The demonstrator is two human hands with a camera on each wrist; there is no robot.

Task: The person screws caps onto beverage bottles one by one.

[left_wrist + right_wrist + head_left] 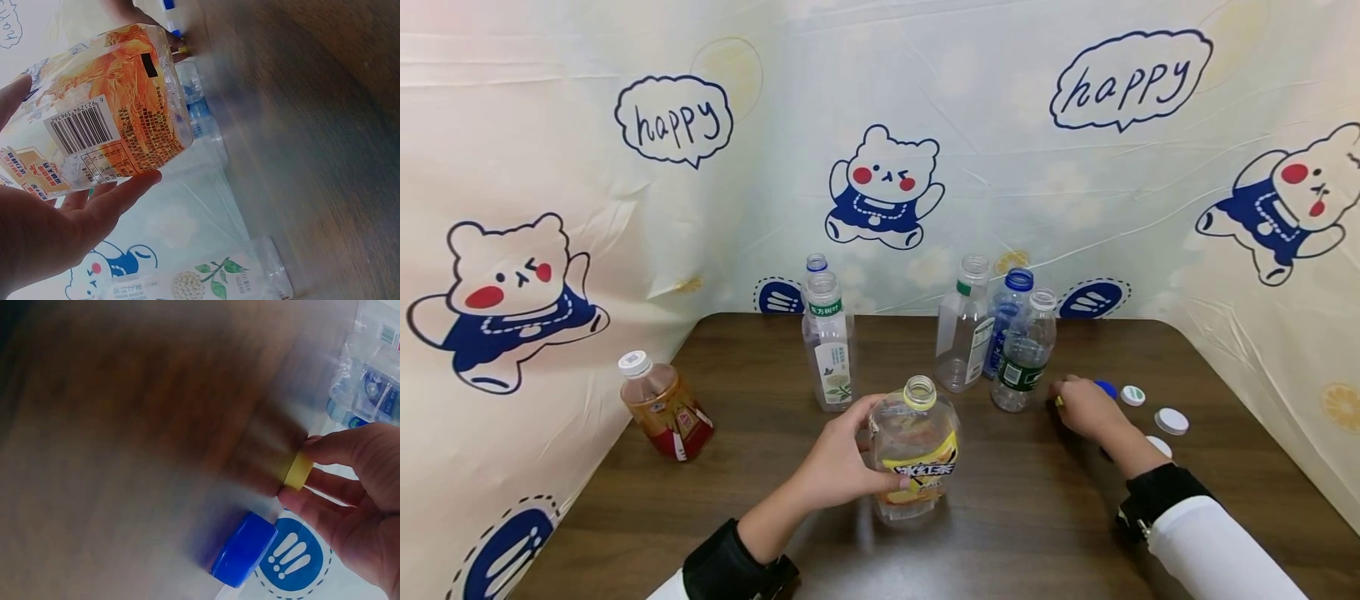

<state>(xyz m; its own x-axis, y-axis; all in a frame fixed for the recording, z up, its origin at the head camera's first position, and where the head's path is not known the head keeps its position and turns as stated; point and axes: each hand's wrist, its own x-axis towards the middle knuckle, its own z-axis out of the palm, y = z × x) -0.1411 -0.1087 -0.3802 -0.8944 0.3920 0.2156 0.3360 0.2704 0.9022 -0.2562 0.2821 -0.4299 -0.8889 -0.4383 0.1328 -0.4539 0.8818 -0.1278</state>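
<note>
My left hand (842, 462) grips a clear plastic bottle (917, 425) with a yellow label, its mouth uncapped. In the left wrist view the thumb and fingers curl round this bottle (119, 119), whose orange back label carries a barcode. Over at the right, my right hand (1086, 407) pinches a yellow bottle cap (299, 470) between thumb and fingertips, close over the table. A blue cap (244, 550) lies just beside it. Right behind that hand stands a small clear bottle with a green label (1021, 371).
White caps (1171, 421) lie on the brown table (760, 508) at the right. Uncapped bottles stand at the back: a tall clear one (831, 350), a square clear one (958, 342) and a blue one (1009, 310). A capped bottle of reddish-brown drink (666, 408) stands at the left.
</note>
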